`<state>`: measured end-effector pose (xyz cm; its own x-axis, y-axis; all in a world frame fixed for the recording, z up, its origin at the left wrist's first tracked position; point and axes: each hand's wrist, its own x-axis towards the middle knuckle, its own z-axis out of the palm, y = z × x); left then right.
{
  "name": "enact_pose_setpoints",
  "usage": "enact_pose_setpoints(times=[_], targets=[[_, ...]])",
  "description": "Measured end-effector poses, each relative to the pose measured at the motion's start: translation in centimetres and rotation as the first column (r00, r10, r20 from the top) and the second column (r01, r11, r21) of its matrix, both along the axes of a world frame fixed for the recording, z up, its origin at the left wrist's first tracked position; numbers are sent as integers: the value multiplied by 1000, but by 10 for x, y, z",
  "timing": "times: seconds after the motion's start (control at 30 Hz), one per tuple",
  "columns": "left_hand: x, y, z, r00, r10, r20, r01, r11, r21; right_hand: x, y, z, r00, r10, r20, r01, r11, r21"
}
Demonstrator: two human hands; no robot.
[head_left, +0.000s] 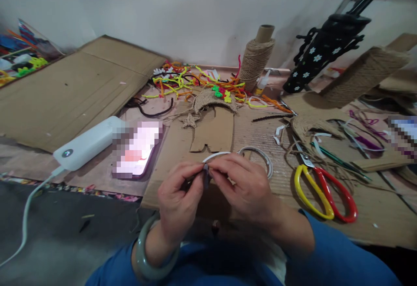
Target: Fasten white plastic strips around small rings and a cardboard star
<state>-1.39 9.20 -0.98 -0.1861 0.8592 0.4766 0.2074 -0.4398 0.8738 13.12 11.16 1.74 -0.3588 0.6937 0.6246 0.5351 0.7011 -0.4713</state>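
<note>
Worktop (101, 181) fills most of my view, with a brown cardboard sheet (94, 77) across its far left corner and a cardboard mat (276, 214) reaching its near edge. Along the far edge I see a black flowered holder (314, 58), a twine cone (256, 58) to its left and a second twine cone (365, 77) to its right. Bright fuzzy stems (177, 80) are heaped between the sheet and the first cone. Red-and-yellow-handled scissors (311, 164) lie open toward the mat's right side. A white power bank (89, 143) and a lit phone (138, 149) sit left of the mat, near the worktop's near left edge. Mid-mat, I have a cut cardboard shape (213, 132), a twine crescent (211, 99) touching its top and a twine star (190, 121) beside its left edge.

My left hand (179, 195), a bangle on its wrist, and my right hand (244, 184) meet above the mat's near edge, fingertips of both pinching a small grey piece (206, 176). A thin white strip (216, 156) runs just behind them; I can't be sure whether it joins the grey piece.
</note>
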Motion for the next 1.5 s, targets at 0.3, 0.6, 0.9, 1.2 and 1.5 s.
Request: enact_pose_setpoints(times=[0.3,0.6,0.9,1.2,1.5], targets=[[-1,1,-3,1000,3,-29,-2,1000,28,1,0,-3,999,-3,35,-2,990,140],[-2,2,-4,999,-12,51,14,999,-33,6,1,-2,995,62,79,-77,977,198],[-7,4,-20,930,-164,329,236,952,-193,8,11,4,983,56,-173,-95,969,-226],[-8,3,-16,856,-168,488,355,878,-321,9,15,11,932,16,-362,-276,677,-682],[-7,3,-12,845,-170,507,390,846,-365,8,16,17,912,-12,-411,-342,533,-774]])
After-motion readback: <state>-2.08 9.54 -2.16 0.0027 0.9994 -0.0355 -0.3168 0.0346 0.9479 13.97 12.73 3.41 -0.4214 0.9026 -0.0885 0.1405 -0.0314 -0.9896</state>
